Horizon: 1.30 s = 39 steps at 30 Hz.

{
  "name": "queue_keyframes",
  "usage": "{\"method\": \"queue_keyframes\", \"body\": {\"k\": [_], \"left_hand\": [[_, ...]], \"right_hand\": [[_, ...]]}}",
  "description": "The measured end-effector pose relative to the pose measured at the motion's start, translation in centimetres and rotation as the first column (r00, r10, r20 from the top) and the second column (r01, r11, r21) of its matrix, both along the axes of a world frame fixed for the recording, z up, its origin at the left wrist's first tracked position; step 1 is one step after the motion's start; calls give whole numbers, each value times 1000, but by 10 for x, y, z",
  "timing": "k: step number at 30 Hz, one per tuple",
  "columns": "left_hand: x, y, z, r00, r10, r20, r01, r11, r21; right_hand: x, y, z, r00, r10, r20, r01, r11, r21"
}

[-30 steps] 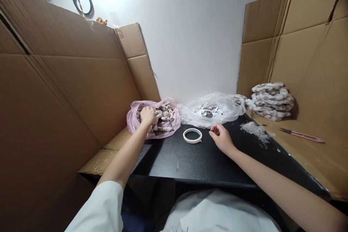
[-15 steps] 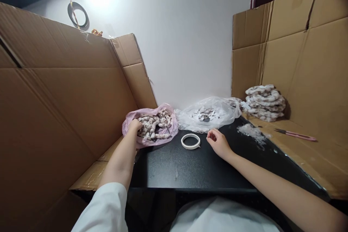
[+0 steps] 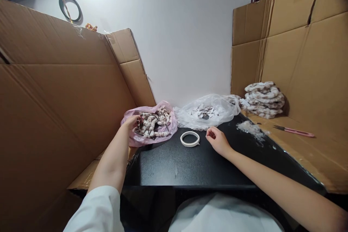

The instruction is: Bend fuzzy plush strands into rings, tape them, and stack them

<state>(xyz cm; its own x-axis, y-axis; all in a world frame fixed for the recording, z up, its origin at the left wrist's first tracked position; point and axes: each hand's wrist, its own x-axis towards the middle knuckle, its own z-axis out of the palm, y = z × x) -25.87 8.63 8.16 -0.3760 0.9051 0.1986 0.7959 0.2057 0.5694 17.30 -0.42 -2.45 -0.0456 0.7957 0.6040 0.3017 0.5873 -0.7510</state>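
Note:
My left hand (image 3: 132, 121) reaches into a pink plastic bag (image 3: 127, 116) at the left of the black table. Inside are fuzzy, brown-and-white strands (image 3: 152, 125), bumpy like fluffy cord, with dark thin ends. Something dark red shows at my left fingertips; the fingers are too hidden to tell their grip. My right hand (image 3: 219, 141) rests on the table with its fingers curled in; whatever is inside them, if anything, is hidden. Between my hands lies a narrow roll of white tape (image 3: 190, 144), flat, with its loose end lifted towards my right hand.
A clear plastic bag (image 3: 187, 119) with paper scraps sits against the wall. At the right are a stack of fuzzy coils (image 3: 263, 99), white fluff (image 3: 251, 130) and pink-handled snips (image 3: 297, 132). Cardboard walls (image 3: 67, 90) rise on both sides of the black table (image 3: 168, 170).
My left hand has moved slightly left and up within the pink bag, and a dark red bit now shows at its fingertips. My right hand stays curled by the tape. The view has shifted slightly.

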Motion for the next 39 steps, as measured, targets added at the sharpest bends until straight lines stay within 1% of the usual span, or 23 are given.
{"method": "queue_keyframes", "body": {"k": [4,6,9,12,14,15,16,18,20,23,24,25,27,29,32,34,36,37,39], "left_hand": [[3,7,2,986,64,-155,-56,997,55],[5,9,2,966,71,-249,-55,996,72],[9,10,0,931,35,-364,-34,999,10],[14,8,-4,895,20,-447,-46,998,-48],[19,7,-1,871,19,-490,-48,998,-46],[21,7,3,862,22,-507,-47,998,-38],[24,7,10,853,29,-520,-48,999,-24],[30,9,31,843,61,-535,-59,998,20],[36,12,61,837,112,-536,-77,993,88],[46,11,111,830,174,-530,-83,978,190],[50,9,128,833,187,-521,-82,972,219],[54,6,143,855,189,-482,-74,966,248],[64,-3,168,886,189,-423,-72,958,277],[75,-13,188,892,179,-416,-35,943,330],[91,-24,206,896,152,-417,10,932,362],[102,-28,213,920,78,-385,78,924,373],[116,-31,214,951,-62,-304,187,897,401],[124,-33,213,957,-139,-253,240,872,426],[143,-39,209,944,-291,-157,331,824,460]], "right_hand": [[0,0,0,1000,1,5,-1,1000,-15],[0,-1,0,1000,2,3,-2,1000,-21],[0,-1,1,1000,-1,2,1,1000,-19],[-1,-1,1,1000,-1,-1,1,1000,-9],[-1,0,0,1000,3,-3,-3,1000,-7],[-1,0,0,1000,4,-4,-4,1000,-8],[-2,0,-1,1000,3,-3,-3,1000,-11],[-1,1,-2,1000,4,0,-4,1000,-17],[-1,1,-2,1000,7,0,-7,1000,-20],[-1,1,-1,1000,15,-1,-15,1000,-23],[-1,0,0,1000,15,0,-15,1000,-24],[-1,0,0,1000,17,2,-17,1000,-26],[-2,-1,1,1000,21,0,-21,999,-29],[-2,-1,1,1000,27,-8,-27,999,-35],[-2,-2,4,999,33,-26,-35,997,-64],[-1,-2,7,997,48,-57,-54,993,-104],[-3,0,13,991,83,-105,-98,983,-155],[-5,0,18,985,112,-131,-134,975,-177],[-14,1,30,964,190,-187,-229,950,-214]]}}
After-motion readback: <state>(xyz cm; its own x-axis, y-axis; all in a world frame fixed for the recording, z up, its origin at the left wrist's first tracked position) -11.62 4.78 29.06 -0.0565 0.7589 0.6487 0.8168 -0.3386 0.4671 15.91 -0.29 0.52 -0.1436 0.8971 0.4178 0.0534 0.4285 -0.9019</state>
